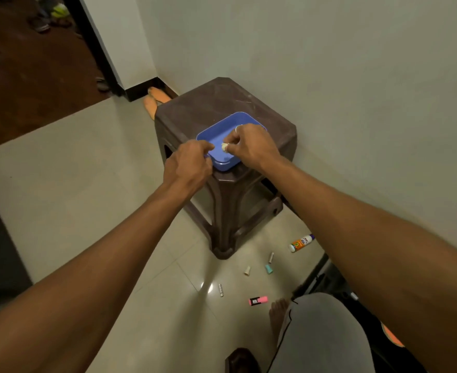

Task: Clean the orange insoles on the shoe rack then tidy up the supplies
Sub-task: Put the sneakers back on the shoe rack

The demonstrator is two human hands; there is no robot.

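A blue plastic tray (222, 130) sits on a dark brown plastic stool (208, 103) by the wall. My right hand (249, 145) hovers over the tray and pinches a small whitish wad (224, 147) between thumb and fingers. My left hand (188, 162) is at the tray's near left rim, fingers curled onto the edge. Two orange insoles (154, 99) lie on the floor behind the stool, in the corner by the wall.
Small items are scattered on the tiled floor in front of the stool: an orange-and-white bottle (301, 243), a pink highlighter (258, 300), a teal cap (269, 268), a cream cap (247, 270) and a small tube (221, 289). My bare foot (277, 313) and grey-clad knee are at lower right.
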